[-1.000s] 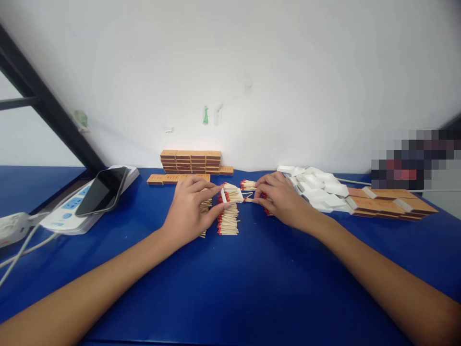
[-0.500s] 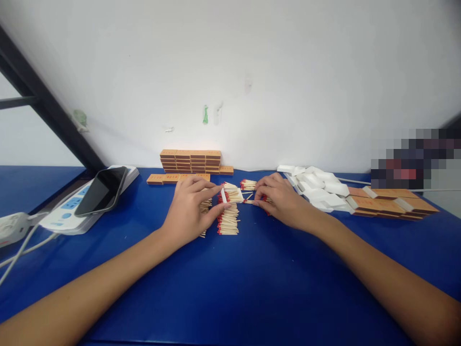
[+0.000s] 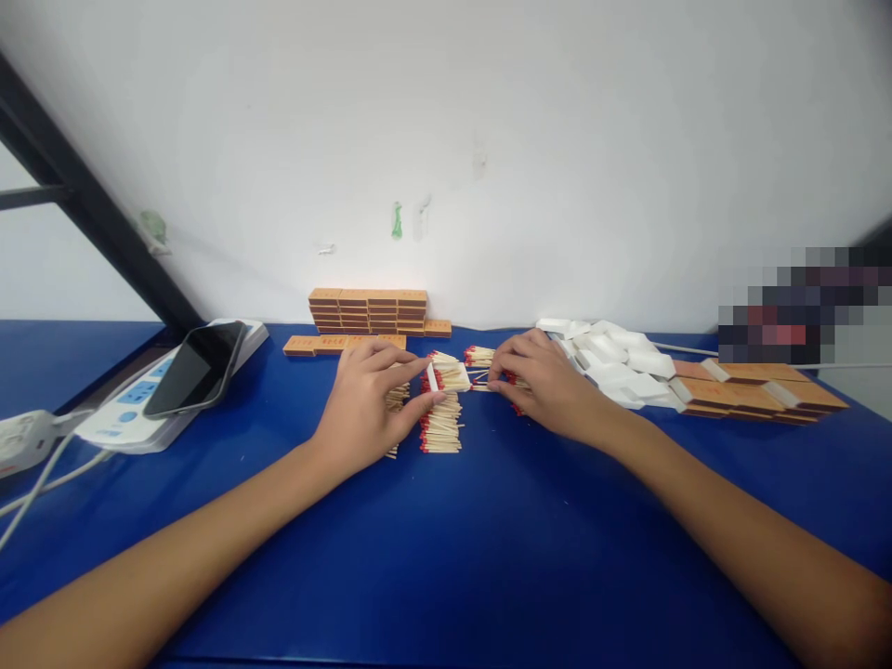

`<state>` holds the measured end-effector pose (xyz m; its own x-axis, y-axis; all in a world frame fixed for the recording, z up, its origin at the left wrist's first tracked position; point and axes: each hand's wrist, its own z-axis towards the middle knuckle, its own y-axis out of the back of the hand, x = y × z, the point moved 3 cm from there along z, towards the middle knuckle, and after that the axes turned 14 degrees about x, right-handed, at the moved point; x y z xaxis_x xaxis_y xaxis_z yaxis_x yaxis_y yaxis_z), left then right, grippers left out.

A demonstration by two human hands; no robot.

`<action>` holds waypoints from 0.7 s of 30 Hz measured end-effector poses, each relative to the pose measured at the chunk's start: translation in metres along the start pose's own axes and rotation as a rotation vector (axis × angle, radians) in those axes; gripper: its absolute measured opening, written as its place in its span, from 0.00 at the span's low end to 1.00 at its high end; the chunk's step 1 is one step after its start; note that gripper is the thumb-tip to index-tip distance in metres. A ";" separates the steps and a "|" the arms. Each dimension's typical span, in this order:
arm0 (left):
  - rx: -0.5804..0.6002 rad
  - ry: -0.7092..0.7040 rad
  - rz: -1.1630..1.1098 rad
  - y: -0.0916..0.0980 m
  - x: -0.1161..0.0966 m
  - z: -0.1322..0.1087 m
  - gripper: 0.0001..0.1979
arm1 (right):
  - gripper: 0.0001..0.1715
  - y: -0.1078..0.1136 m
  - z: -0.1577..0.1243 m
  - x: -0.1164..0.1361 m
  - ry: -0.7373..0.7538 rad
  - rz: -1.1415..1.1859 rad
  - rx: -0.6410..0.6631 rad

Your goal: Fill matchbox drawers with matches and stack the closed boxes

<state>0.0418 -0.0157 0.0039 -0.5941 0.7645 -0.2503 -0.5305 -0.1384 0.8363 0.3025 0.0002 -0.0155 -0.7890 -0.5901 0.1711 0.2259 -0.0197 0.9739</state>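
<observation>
My left hand [image 3: 373,395] grips a white matchbox tray [image 3: 433,376] between thumb and fingers, and red-headed matches lie in the tray. Just below it a row of matches [image 3: 440,435] rests on the blue table, with more matches partly hidden behind my left hand. To the right, my right hand [image 3: 533,381] is closed, its thumb and fingertips pinching at loose matches [image 3: 479,376] beside the tray's right end. Another bunch of matches [image 3: 478,355] lies behind these. Some red match heads show under my right hand.
Stacked orange matchboxes [image 3: 368,311] stand by the wall. A pile of white trays [image 3: 613,360] and more matchboxes [image 3: 756,390] lie at the right. On the left a phone [image 3: 196,369] rests on a white power strip [image 3: 132,423] with cables. The blue table [image 3: 432,567] extends in front.
My right hand has shifted slightly left, its fingertips closer to the tray and the loose matches. My left hand has kept its hold on the tray.
</observation>
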 end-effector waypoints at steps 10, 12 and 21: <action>-0.012 -0.021 0.011 -0.001 0.000 -0.001 0.18 | 0.08 -0.005 0.000 -0.002 0.013 0.012 0.074; -0.011 -0.025 0.017 -0.001 0.000 -0.001 0.19 | 0.08 -0.004 0.000 -0.001 0.023 0.012 0.084; -0.008 -0.031 0.020 -0.001 -0.001 0.000 0.19 | 0.07 -0.001 -0.001 0.006 0.053 0.026 0.097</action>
<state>0.0424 -0.0165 0.0031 -0.5854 0.7808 -0.2184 -0.5238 -0.1586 0.8369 0.2985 -0.0042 -0.0160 -0.7516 -0.6314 0.1908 0.1876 0.0726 0.9796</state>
